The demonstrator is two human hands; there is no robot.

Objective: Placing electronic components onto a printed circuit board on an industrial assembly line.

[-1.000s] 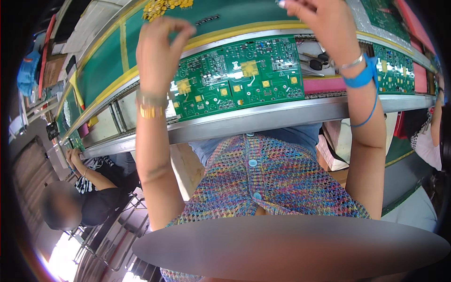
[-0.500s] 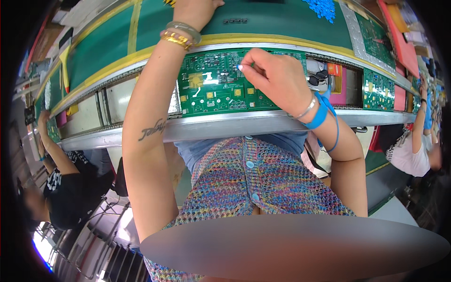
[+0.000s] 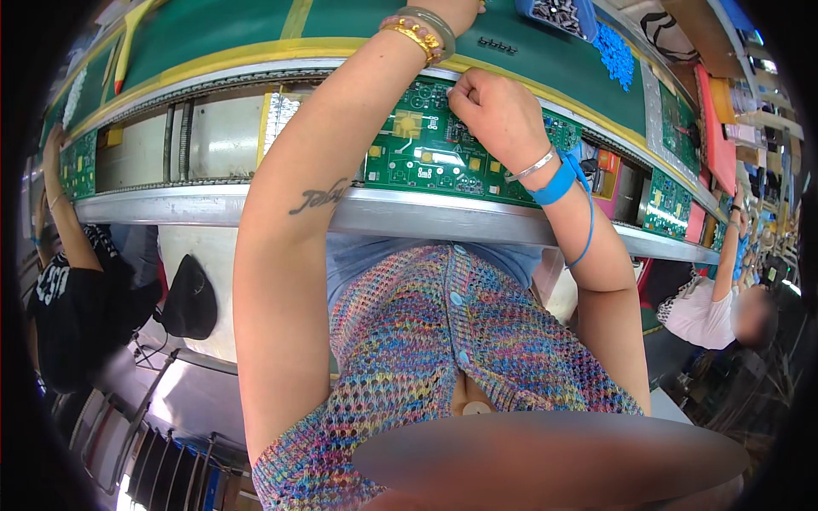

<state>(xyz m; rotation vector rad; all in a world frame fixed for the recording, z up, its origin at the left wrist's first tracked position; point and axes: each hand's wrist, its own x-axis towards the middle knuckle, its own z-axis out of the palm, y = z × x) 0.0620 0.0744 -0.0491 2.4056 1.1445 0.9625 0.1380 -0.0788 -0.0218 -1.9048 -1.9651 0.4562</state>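
My right hand [image 3: 498,115] is over the far part of a green circuit board [image 3: 439,179]. Its fingers are curled and pinched together at the board's surface; anything between the fingertips is hidden. The board carries yellow square parts and many small components, and it rests between the metal rails in front of me. Reaching across the board's left side, my left hand [image 3: 452,12] is at the top edge of the picture, its fingers mostly cut off. Close to it, a row of small black parts [image 3: 498,46] lies on the green work surface.
A blue bin [image 3: 558,31] of small parts and a pile of blue pieces [image 3: 615,53] are at the far right. A metal rail [image 3: 409,217] runs along the near side. More boards [image 3: 669,204] sit along the line, with people working at both sides.
The view has shifted, bringing the blue bin into sight. My right fingers have moved toward the board's far edge. My left hand has come rightward, closer to the black parts.
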